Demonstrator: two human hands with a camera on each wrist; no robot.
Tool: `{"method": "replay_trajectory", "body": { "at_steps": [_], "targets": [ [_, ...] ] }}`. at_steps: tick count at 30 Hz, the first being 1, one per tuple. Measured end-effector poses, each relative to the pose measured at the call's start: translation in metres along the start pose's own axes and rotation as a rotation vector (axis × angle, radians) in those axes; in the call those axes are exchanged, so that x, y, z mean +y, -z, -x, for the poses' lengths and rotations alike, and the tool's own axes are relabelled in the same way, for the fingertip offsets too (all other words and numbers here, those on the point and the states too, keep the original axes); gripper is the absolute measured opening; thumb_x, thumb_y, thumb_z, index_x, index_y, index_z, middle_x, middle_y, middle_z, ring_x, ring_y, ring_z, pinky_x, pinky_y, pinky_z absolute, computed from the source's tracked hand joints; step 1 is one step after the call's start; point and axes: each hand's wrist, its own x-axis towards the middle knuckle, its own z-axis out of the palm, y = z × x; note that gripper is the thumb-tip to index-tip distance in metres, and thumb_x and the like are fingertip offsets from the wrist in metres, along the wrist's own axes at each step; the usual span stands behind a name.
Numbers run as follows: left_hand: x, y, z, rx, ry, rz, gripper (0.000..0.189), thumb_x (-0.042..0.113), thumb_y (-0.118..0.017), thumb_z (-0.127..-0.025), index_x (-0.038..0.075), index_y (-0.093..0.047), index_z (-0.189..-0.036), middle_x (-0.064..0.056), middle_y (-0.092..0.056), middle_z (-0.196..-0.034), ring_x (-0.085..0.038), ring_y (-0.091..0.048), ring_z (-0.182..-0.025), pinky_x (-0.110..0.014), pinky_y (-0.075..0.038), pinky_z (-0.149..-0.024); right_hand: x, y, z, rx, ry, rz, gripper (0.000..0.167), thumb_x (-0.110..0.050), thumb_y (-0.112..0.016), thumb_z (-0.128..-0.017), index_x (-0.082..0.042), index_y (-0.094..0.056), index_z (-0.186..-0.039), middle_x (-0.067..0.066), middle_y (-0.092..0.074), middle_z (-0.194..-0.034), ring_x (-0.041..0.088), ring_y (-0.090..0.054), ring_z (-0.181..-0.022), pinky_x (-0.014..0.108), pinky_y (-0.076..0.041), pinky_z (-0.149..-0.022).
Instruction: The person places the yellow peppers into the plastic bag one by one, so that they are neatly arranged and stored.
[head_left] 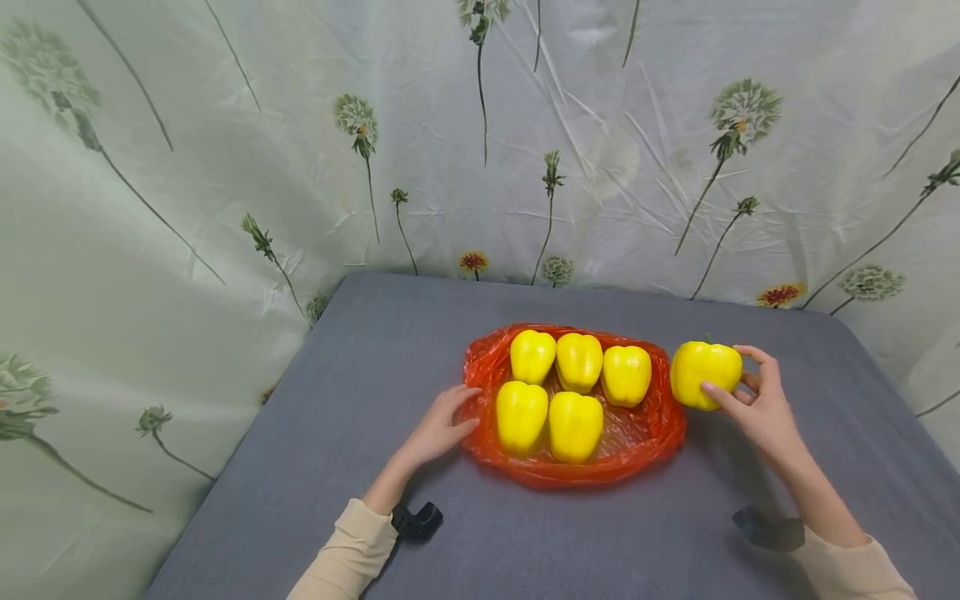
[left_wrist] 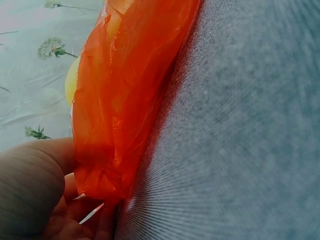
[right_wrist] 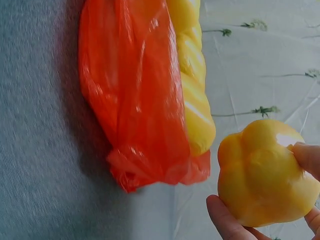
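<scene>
A yellow bell pepper (head_left: 705, 375) with a short green stem is held in my right hand (head_left: 761, 408), thumb in front and fingers at its far side. It is raised just off the right end of a red plastic bag (head_left: 525, 475). The bag stands with its mouth spread wide, and several yellow bell peppers (head_left: 575, 427) sit inside in two rows. My left hand (head_left: 435, 429) holds the bag's left end, thumb and fingers at the edge. In the left wrist view, the thumb (left_wrist: 55, 155) meets the red film (left_wrist: 115, 125), which partly hides the fingers.
The bag lies on a grey cloth-covered table (head_left: 330, 433). Behind and to the left hangs a pale curtain (head_left: 450, 125) printed with dandelions. A dark band (head_left: 416, 522) is on the left wrist. The bag's front right part holds no pepper.
</scene>
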Motion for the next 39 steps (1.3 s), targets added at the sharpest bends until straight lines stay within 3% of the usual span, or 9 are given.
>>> {"method": "replay_trajectory", "body": {
  "at_steps": [6,10,18,20,23,25,27,35,39],
  "targets": [
    [0.000,0.000,0.001,0.025,-0.013,0.015,0.044,0.015,-0.059,-0.089,0.005,-0.052,-0.131,-0.019,-0.047,-0.140,-0.037,-0.040,-0.131,-0.055,-0.032,-0.110,-0.059,-0.013,0.023,-0.061,-0.017,0.007,0.070,-0.023,-0.059,-0.091,-0.019,-0.010,-0.141,0.032,-0.037,-0.128,-0.017,-0.050,-0.079,0.005,-0.046,-0.065],
    [0.000,0.000,0.001,0.037,-0.008,0.029,0.042,0.014,-0.059,-0.089,0.005,-0.053,-0.130,-0.019,-0.048,-0.139,-0.037,-0.042,-0.130,-0.055,-0.033,-0.109,-0.076,-0.022,0.032,-0.094,-0.005,0.017,0.070,-0.020,-0.059,-0.092,-0.010,-0.009,-0.140,0.034,-0.036,-0.128,-0.019,-0.049,-0.080,0.002,-0.045,-0.067],
    [0.001,-0.001,0.000,0.052,0.000,0.042,0.039,0.014,-0.058,-0.089,0.006,-0.056,-0.127,-0.018,-0.051,-0.137,-0.036,-0.045,-0.128,-0.055,-0.034,-0.108,-0.082,-0.038,0.041,-0.157,-0.026,0.002,0.074,-0.021,-0.061,-0.090,-0.009,-0.008,-0.140,0.033,-0.038,-0.131,-0.015,-0.054,-0.084,0.008,-0.049,-0.069],
    [0.001,-0.001,0.000,0.053,-0.001,0.046,0.039,0.014,-0.058,-0.089,0.006,-0.056,-0.127,-0.018,-0.051,-0.137,-0.036,-0.045,-0.128,-0.054,-0.034,-0.108,-0.084,-0.043,0.043,-0.167,-0.030,0.014,0.074,-0.022,-0.062,-0.090,-0.010,-0.009,-0.140,0.032,-0.038,-0.131,-0.005,-0.060,-0.089,0.012,-0.052,-0.072],
    [0.001,-0.002,0.000,0.049,0.000,0.041,0.039,0.014,-0.059,-0.089,0.007,-0.056,-0.127,-0.017,-0.051,-0.137,-0.035,-0.045,-0.128,-0.053,-0.034,-0.108,-0.084,-0.051,0.047,-0.179,-0.031,0.044,0.074,-0.024,-0.063,-0.089,-0.012,-0.011,-0.140,0.031,-0.040,-0.131,0.020,-0.065,-0.100,0.021,-0.057,-0.076],
    [0.000,-0.002,0.000,0.048,-0.004,0.040,0.039,0.015,-0.059,-0.089,0.007,-0.056,-0.128,-0.017,-0.051,-0.137,-0.035,-0.045,-0.128,-0.053,-0.035,-0.108,-0.083,-0.056,0.049,-0.187,-0.033,0.058,0.073,-0.025,-0.064,-0.089,-0.013,-0.012,-0.139,0.029,-0.041,-0.131,0.036,-0.061,-0.108,0.026,-0.058,-0.079],
    [0.000,-0.002,0.000,0.046,-0.004,0.037,0.039,0.015,-0.059,-0.089,0.008,-0.056,-0.128,-0.016,-0.051,-0.138,-0.035,-0.045,-0.129,-0.053,-0.034,-0.108,-0.080,-0.060,0.051,-0.195,-0.035,0.057,0.072,-0.026,-0.064,-0.088,-0.013,-0.014,-0.139,0.029,-0.041,-0.132,0.042,-0.057,-0.112,0.030,-0.057,-0.080],
    [0.000,-0.002,0.000,0.053,-0.018,0.037,0.038,0.015,-0.059,-0.089,0.007,-0.058,-0.126,-0.017,-0.053,-0.136,-0.035,-0.047,-0.126,-0.054,-0.035,-0.107,-0.075,-0.063,0.056,-0.273,-0.038,0.117,0.071,-0.033,-0.066,-0.086,-0.017,-0.019,-0.137,0.026,-0.041,-0.135,0.044,-0.053,-0.116,0.042,-0.055,-0.086],
    [0.000,-0.002,0.000,0.055,-0.018,0.044,0.038,0.014,-0.059,-0.089,0.006,-0.057,-0.126,-0.017,-0.053,-0.135,-0.035,-0.047,-0.126,-0.054,-0.035,-0.107,-0.076,-0.064,0.057,-0.293,-0.064,0.167,0.070,-0.037,-0.066,-0.085,-0.017,-0.021,-0.136,0.025,-0.045,-0.132,0.038,-0.058,-0.108,0.039,-0.057,-0.081]
  ]
}}
